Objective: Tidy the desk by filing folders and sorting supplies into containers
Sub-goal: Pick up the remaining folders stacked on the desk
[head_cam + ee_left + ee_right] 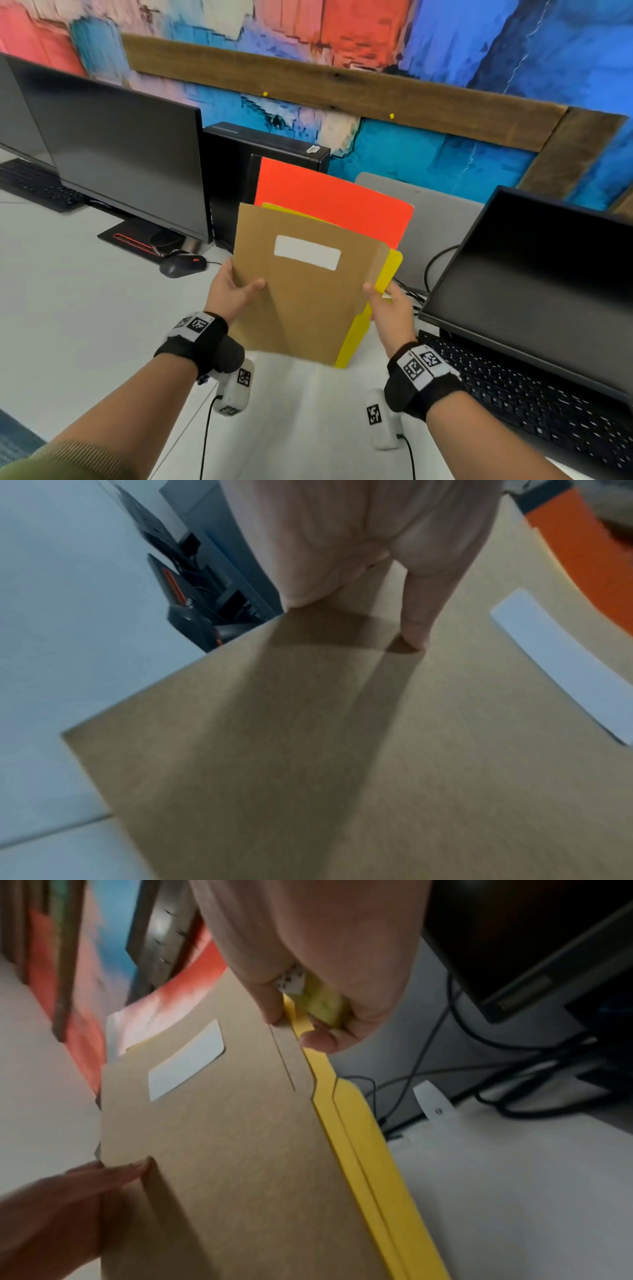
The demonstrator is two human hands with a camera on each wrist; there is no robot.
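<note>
- Centre of head view: left hand (233,291) and right hand (388,305) hold a fanned stack of folders up off the white desk (85,308).
- Brown kraft folder (301,294) is in front, white blank label (307,252) on its upper part; yellow folder (383,274) shows only as a strip along its right edge and a thin line at the top; orange folder (335,202) is at the back, lower part hidden by the other two.
- Left hand grips the brown folder's left edge, thumb (416,631) flat on the front; its fingers are behind the stack, out of sight.
- Right hand pinches the stack's right edge at the yellow tab; thumb (270,1007) on the brown front, fingers curled behind. Small white scrap in that grip, too blurred to name.
- Cannot tell whether the orange folder is gripped by either hand.
- Both wrist views are motion-blurred.
- Upper left of head view: dark monitor (113,150), cut off at the edge; black mouse (181,265) below it.
- Black PC tower (239,164) behind the folders, mostly hidden.
- Grey panel-like object (438,219) behind the orange folder, hard to identify.
- Right: second monitor (534,270) and black keyboard (534,404), both cropped by the frame; cables (428,270) partly hidden.
</note>
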